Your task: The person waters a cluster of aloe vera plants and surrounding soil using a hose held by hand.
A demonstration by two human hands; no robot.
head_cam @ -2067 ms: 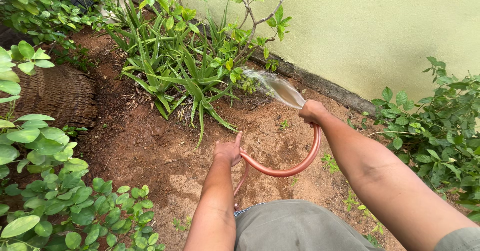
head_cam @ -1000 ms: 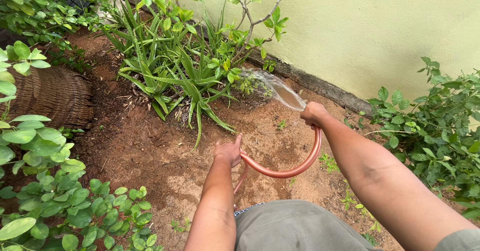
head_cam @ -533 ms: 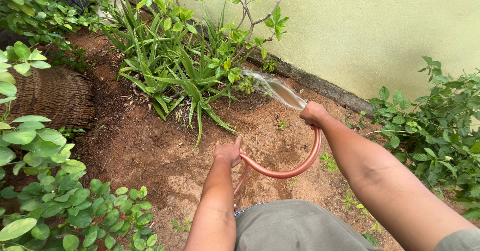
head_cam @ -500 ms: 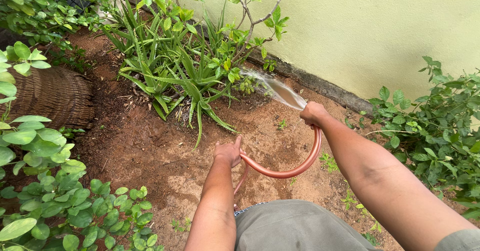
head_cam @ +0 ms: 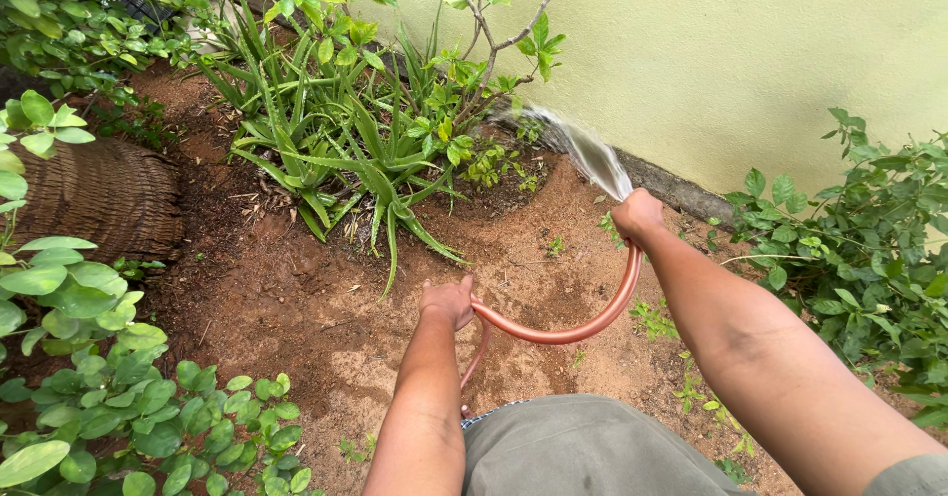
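My right hand grips the end of an orange-brown garden hose, and water sprays from it up and to the left. The stream arcs toward the spiky aloe-like plants and a thin-branched shrub by the wall. The hose curves down in a loop to my left hand, which is closed around it lower down. Both arms reach out over bare reddish soil.
A pale green wall with a dark base strip runs across the back right. A woven brown basket-like mound sits at left. Leafy bushes stand at right and low green plants at bottom left.
The water stream has swung slightly further left toward the shrub's base. Both hands keep their hold on the hose and have barely moved.
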